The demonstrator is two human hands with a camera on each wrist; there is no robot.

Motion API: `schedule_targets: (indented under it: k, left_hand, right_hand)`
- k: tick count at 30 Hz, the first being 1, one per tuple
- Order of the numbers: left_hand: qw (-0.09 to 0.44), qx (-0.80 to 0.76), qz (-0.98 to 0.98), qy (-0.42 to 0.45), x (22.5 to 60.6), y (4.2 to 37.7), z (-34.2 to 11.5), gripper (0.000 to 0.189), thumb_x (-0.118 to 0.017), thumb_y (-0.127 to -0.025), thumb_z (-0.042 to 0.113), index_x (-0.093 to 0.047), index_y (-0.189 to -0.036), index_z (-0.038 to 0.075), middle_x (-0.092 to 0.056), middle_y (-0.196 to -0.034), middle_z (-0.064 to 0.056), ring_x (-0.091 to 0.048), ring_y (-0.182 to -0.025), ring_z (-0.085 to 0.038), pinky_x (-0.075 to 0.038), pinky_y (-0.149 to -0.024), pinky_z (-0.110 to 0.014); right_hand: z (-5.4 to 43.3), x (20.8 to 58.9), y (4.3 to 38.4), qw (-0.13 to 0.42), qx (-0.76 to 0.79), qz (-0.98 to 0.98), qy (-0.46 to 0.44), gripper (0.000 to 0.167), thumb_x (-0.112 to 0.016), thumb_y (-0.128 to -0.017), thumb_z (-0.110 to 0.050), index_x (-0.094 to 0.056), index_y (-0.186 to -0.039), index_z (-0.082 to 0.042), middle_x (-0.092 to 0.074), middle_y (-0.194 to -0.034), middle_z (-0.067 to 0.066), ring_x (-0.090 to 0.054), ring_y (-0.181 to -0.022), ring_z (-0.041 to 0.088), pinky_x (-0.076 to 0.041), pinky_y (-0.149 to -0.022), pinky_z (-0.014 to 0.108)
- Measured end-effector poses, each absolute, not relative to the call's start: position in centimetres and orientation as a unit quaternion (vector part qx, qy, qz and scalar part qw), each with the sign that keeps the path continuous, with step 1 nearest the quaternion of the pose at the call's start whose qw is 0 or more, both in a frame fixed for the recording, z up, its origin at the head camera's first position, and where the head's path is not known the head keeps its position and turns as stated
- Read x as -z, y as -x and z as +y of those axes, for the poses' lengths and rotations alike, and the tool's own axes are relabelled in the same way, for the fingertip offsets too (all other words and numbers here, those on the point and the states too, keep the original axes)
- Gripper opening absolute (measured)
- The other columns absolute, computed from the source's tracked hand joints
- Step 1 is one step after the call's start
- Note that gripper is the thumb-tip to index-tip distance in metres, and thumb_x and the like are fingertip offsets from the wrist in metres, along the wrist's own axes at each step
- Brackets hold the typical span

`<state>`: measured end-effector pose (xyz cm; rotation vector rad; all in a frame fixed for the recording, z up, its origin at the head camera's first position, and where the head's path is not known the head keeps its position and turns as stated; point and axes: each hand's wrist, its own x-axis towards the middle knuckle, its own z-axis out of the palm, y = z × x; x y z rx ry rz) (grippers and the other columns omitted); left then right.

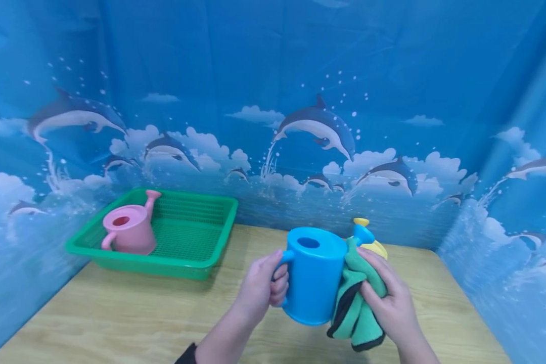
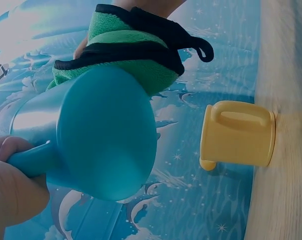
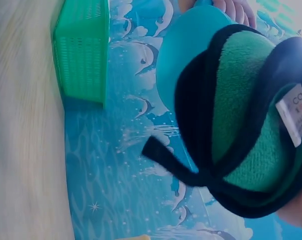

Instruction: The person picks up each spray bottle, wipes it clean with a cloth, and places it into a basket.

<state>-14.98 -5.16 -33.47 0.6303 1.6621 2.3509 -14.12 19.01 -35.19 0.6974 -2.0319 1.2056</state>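
My left hand grips the handle of a blue watering can, its fingers curled round it. The can is held upright above the table, and its flat base shows in the left wrist view. On the right, my right hand pinches a folded green cloth with black edging against the can's side, just below the blue spout head. A black loop hangs off the cloth, and a white label shows on it in the right wrist view.
A yellow watering can stands on the table behind the blue one, mostly hidden in the head view. At the left, a green basket holds a pink watering can. A dolphin-print curtain borders the wooden table.
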Motion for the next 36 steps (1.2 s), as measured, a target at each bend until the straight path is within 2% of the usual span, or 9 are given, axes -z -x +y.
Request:
schedule_targets:
  k: [4,8,13,20,25,31,36]
  left_hand:
    - [0.082,-0.813,0.550,-0.172,33.4,14.9,-5.2,0.046,-0.033,-0.104,0.032,-0.030,-0.061,0.016,-0.030,-0.047,0.010,-0.029,-0.040,-0.004,-0.025,-0.043,-0.018]
    - [0.052,-0.832,0.533,-0.146,33.4,15.0,-5.5,0.048,-0.035,-0.103,0.034,-0.028,-0.059,0.017,-0.029,-0.046,0.011,-0.027,-0.039,-0.005,-0.023,-0.042,-0.018]
    - [0.017,-0.839,0.524,-0.149,33.3,15.2,-6.1,0.048,-0.035,-0.103,0.035,-0.027,-0.059,0.018,-0.028,-0.045,0.012,-0.026,-0.039,-0.004,-0.023,-0.042,-0.018]
    - [0.014,-0.839,0.517,-0.167,33.2,15.4,-6.2,0.047,-0.032,-0.104,0.036,-0.027,-0.060,0.019,-0.025,-0.046,0.011,-0.023,-0.039,-0.004,-0.022,-0.041,-0.018]
    - [0.027,-0.842,0.506,-0.187,33.4,15.4,-6.2,0.048,-0.031,-0.104,0.037,-0.027,-0.060,0.020,-0.024,-0.046,0.010,-0.022,-0.039,-0.005,-0.021,-0.041,-0.018]
    - [0.060,-0.831,0.493,-0.250,33.5,15.4,-6.1,0.046,-0.027,-0.105,0.032,-0.027,-0.060,0.019,-0.023,-0.047,0.007,-0.021,-0.039,-0.007,-0.019,-0.041,-0.019]
    - [0.062,-0.827,0.494,-0.262,33.4,15.4,-5.8,0.046,-0.027,-0.105,0.031,-0.027,-0.060,0.019,-0.021,-0.048,0.005,-0.019,-0.039,-0.008,-0.018,-0.041,-0.020]
  right_hand:
    - [19.1,35.3,14.4,0.315,-0.432,-0.790,-0.300,0.058,-0.061,-0.077,0.019,-0.059,-0.129,-0.004,-0.056,-0.134,-0.011,-0.048,-0.124,-0.002,-0.037,-0.100,0.010]
    - [19.1,35.5,14.4,0.265,-0.403,-0.814,-0.323,0.057,-0.064,-0.079,0.014,-0.060,-0.130,-0.011,-0.059,-0.129,-0.006,-0.051,-0.119,-0.003,-0.042,-0.095,0.010]
    - [19.6,35.5,14.5,0.214,-0.380,-0.822,-0.367,0.054,-0.067,-0.081,0.009,-0.060,-0.129,-0.014,-0.063,-0.124,-0.001,-0.056,-0.114,0.002,-0.049,-0.090,0.018]
    - [20.9,35.1,14.6,0.157,-0.356,-0.822,-0.415,0.053,-0.068,-0.083,0.006,-0.060,-0.129,-0.018,-0.061,-0.126,-0.006,-0.056,-0.116,0.005,-0.051,-0.090,0.025]
    - [21.2,35.0,14.6,0.156,-0.371,-0.821,-0.405,0.052,-0.065,-0.084,0.008,-0.059,-0.129,-0.016,-0.059,-0.130,-0.008,-0.053,-0.121,0.002,-0.049,-0.093,0.023]
    - [21.5,35.0,14.5,0.195,-0.362,-0.826,-0.386,0.054,-0.067,-0.079,0.012,-0.062,-0.126,-0.014,-0.059,-0.130,-0.009,-0.052,-0.121,0.000,-0.048,-0.094,0.020]
    - [21.0,34.9,14.3,0.231,-0.362,-0.827,-0.364,0.052,-0.068,-0.079,0.011,-0.063,-0.125,-0.014,-0.061,-0.126,-0.003,-0.053,-0.118,0.001,-0.046,-0.094,0.018]
